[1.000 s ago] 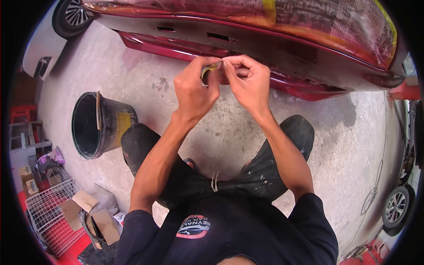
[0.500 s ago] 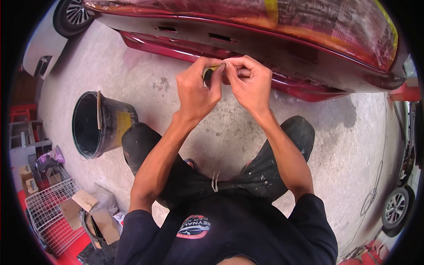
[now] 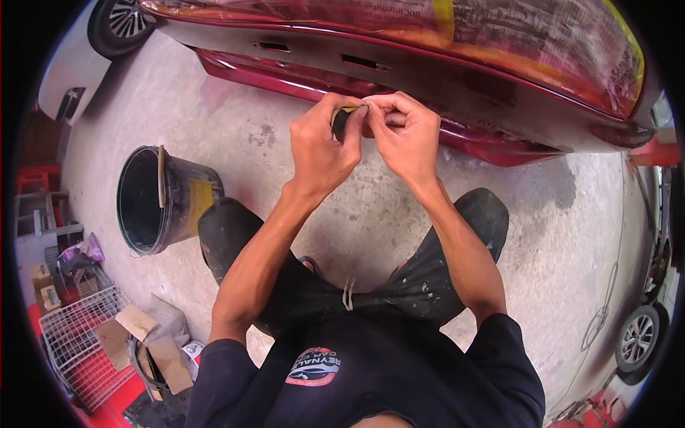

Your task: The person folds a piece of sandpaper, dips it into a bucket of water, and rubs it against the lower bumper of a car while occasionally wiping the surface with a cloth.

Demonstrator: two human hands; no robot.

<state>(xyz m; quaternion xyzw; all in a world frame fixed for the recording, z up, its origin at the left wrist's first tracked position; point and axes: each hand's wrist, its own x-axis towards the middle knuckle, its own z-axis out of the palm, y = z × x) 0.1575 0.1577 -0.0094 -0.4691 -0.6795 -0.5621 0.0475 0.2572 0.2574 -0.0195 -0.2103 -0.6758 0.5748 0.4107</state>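
Observation:
My left hand [image 3: 319, 146] is closed in a pinch on a small curled yellow-and-dark piece [image 3: 342, 116]. Yellow shows along its upper edge and dark on its inner face; its exact kind is not clear. My right hand [image 3: 405, 135] is closed too, thumb and forefinger pinched at the right end of that piece, touching the left fingertips. Fingers cover most of it. Both hands are held up above the floor, in front of the dark red car's rear panel [image 3: 314, 60]. The panel has two slot-like openings.
Newspaper and plastic sheeting [image 3: 528, 43] cover the car's glass. A black bucket [image 3: 193, 196] stands on the concrete floor [image 3: 357, 228] left of my knees. A wire rack [image 3: 78, 335] and cardboard [image 3: 168, 367] lie at lower left. Other cars' wheels [image 3: 638, 339] show at the edges.
Both hands have stayed almost in place, still pinching the piece. The left hand has shifted very slightly right, and less of the piece's yellow and dark opening shows.

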